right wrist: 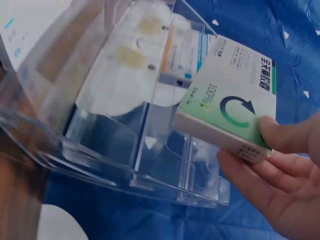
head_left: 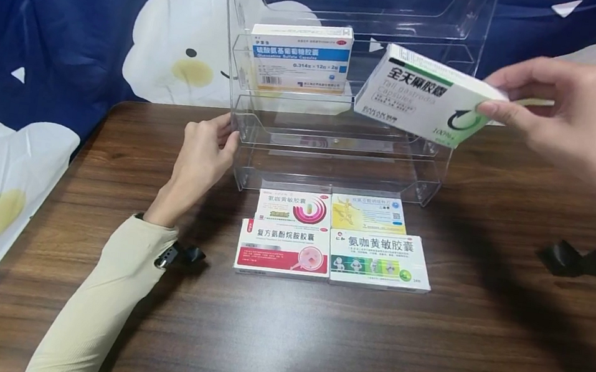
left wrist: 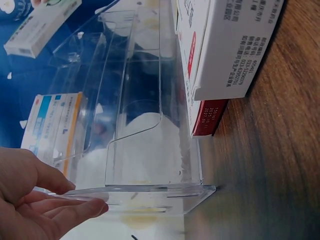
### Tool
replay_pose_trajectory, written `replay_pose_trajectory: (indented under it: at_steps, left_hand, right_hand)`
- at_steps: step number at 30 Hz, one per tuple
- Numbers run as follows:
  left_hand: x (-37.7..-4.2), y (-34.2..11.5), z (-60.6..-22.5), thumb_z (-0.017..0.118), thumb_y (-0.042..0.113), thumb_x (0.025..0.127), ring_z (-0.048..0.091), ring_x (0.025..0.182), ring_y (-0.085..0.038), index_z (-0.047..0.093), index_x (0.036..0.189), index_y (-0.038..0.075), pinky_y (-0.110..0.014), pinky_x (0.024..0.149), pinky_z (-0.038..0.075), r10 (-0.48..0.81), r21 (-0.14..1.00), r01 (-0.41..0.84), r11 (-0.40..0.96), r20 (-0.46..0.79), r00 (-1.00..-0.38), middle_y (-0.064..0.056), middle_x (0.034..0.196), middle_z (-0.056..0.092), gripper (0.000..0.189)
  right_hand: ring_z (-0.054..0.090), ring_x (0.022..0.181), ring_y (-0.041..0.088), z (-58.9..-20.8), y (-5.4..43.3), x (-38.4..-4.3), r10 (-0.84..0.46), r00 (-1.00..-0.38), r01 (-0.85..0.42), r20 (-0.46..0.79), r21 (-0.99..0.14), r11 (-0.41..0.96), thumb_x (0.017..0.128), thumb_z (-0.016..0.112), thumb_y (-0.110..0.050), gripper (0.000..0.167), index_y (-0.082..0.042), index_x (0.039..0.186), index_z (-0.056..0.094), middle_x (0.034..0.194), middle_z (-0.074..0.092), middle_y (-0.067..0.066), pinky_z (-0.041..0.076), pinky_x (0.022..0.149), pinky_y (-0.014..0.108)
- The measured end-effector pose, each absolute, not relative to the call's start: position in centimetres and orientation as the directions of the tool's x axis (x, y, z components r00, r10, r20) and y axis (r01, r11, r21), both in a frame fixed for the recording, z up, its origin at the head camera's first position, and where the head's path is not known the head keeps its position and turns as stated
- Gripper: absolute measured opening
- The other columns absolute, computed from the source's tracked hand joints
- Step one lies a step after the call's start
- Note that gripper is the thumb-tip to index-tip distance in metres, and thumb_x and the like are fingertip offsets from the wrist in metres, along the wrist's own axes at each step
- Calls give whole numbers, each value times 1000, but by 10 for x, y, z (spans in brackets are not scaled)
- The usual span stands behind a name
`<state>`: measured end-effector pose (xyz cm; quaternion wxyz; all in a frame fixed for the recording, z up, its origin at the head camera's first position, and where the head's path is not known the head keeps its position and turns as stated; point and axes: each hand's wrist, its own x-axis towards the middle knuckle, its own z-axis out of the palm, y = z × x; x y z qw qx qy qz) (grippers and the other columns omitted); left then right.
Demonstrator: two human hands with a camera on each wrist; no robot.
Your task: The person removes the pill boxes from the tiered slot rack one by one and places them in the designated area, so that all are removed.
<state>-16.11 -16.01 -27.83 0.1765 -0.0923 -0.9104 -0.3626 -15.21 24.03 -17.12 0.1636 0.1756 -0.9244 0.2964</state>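
Note:
My right hand [head_left: 583, 123] pinches one end of a white and green medicine box [head_left: 422, 99], thumb on its printed face. The box is tilted in front of a clear plastic rack [head_left: 334, 126], at its right side. In the right wrist view, this medicine box [right wrist: 232, 95] hides part of the rack. With thumb and fingers on either side, my left hand [left wrist: 35, 195] pinches the rack's left side panel. A blue and white medicine box [head_left: 300, 60] with an orange lower edge stands on a rack shelf, towards the left.
Before the rack lie several medicine boxes: a red and white box [head_left: 284, 250], a white box with a green strip [head_left: 378, 261], a box with a pink ring [head_left: 293, 207] and a yellow box [head_left: 368, 213]. Behind hangs a blue cloth [head_left: 73, 5] with white clouds.

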Motion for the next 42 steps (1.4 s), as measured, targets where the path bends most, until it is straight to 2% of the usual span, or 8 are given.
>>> replay_pose_trajectory:
  at_steps: [7, 12, 20, 26, 31, 38, 42]
  left_hand:
    - [-161, -159, -278, 54, 0, 91, 66, 101, -31, 60, 123, -11, -38, 85, 53, 46, 627, 300, 719, 389, -920, -25, 111, 65, 33]
    - [-161, -160, -278, 54, -1, 92, 65, 102, -32, 59, 123, -11, -37, 86, 52, 45, 638, 299, 709, 383, -923, -25, 112, 64, 34]
    - [-161, -160, -278, 54, -1, 92, 65, 101, -33, 58, 124, -12, -37, 85, 52, 46, 645, 302, 702, 382, -923, -26, 113, 63, 34]
    - [-160, -160, -278, 54, -1, 91, 66, 100, -33, 58, 123, -13, -37, 84, 53, 43, 638, 304, 707, 391, -919, -26, 112, 64, 34]
    - [-160, -160, -278, 54, -1, 92, 66, 101, -33, 58, 122, -13, -37, 85, 52, 40, 637, 301, 710, 390, -920, -27, 112, 64, 33]
    - [-160, -161, -278, 54, -2, 91, 66, 100, -33, 59, 122, -12, -38, 85, 53, 38, 633, 305, 711, 399, -916, -26, 111, 64, 32]
    - [-160, -160, -278, 54, -1, 92, 66, 101, -33, 59, 122, -13, -38, 85, 53, 39, 637, 302, 709, 393, -919, -27, 112, 64, 33]
  right_hand:
    - [63, 72, -5, -191, 247, -127, -251, -937, -349, 243, -606, 715, 85, 75, -18, 20, -11, 103, 70, 85, 68, -18, 43, 60, 8]
    - [63, 66, 4, -211, 250, -112, -287, -933, -360, 219, -615, 701, 82, 77, -12, 17, -15, 98, 73, 82, 71, -13, 42, 57, 13]
    - [62, 73, 5, -246, 256, -90, -359, -917, -380, 171, -646, 662, 81, 76, -4, 21, -17, 97, 73, 83, 71, -5, 43, 65, 12]
    - [60, 76, 4, -267, 262, -76, -448, -887, -410, 114, -640, 650, 83, 75, -10, 21, -19, 101, 72, 86, 72, -2, 41, 66, 14]
    - [57, 78, 2, -281, 266, -69, -512, -855, -453, 86, -605, 655, 79, 77, -5, 27, -20, 102, 71, 89, 71, -10, 39, 67, 14]
    - [62, 84, 3, -297, 265, -66, -634, -773, -454, 12, -707, 542, 82, 73, -2, 27, -15, 106, 70, 95, 71, -11, 46, 71, 16]
    - [62, 86, 5, -305, 264, -66, -689, -722, -398, -57, -781, 482, 86, 69, -4, 24, -10, 109, 69, 99, 71, -7, 48, 71, 20]
